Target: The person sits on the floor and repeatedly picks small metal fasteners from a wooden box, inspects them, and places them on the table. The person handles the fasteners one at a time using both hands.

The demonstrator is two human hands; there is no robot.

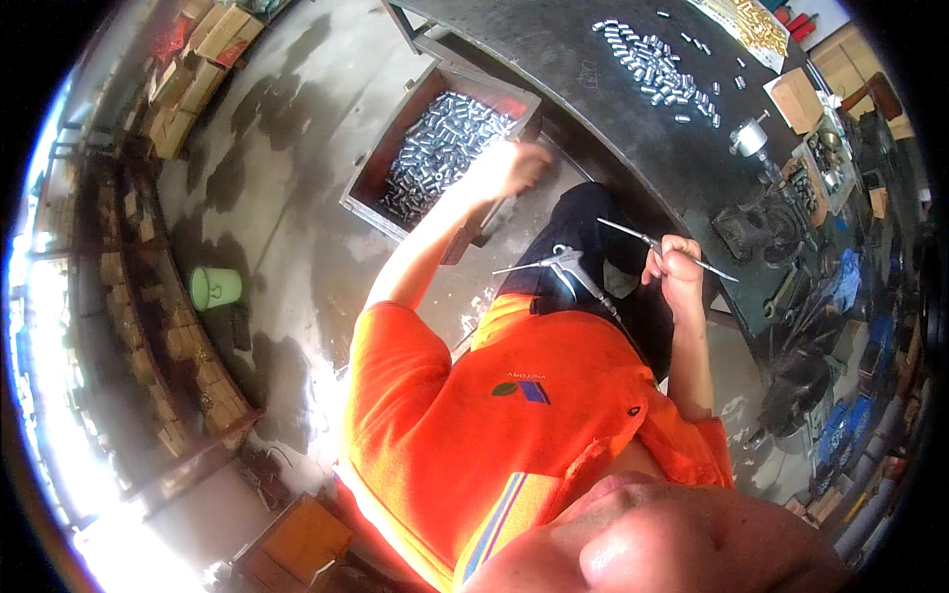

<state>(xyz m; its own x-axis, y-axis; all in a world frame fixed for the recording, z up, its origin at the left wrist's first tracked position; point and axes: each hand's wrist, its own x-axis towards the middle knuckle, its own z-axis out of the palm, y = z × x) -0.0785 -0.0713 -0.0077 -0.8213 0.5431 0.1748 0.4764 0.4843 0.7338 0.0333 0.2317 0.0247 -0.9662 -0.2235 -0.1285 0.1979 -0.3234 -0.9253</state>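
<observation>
My left hand hovers at the right rim of a wooden box with a reddish inside. Its fingers are curled and slightly blurred, and what they hold, if anything, does not show. Small silvery metal cylinders fill much of the box. Closed around a thin metal rod with a thicker part near its middle, my right hand is raised beside the dark workbench's edge. A silver air blow gun with a thin nozzle rests over my dark trousers, between both hands.
On the dark workbench lie many silvery cylinders and a heap of brass-coloured parts. A metal fixture, a dark vise-like block and tools crowd its right side. A green bucket stands on the wet-stained floor, left.
</observation>
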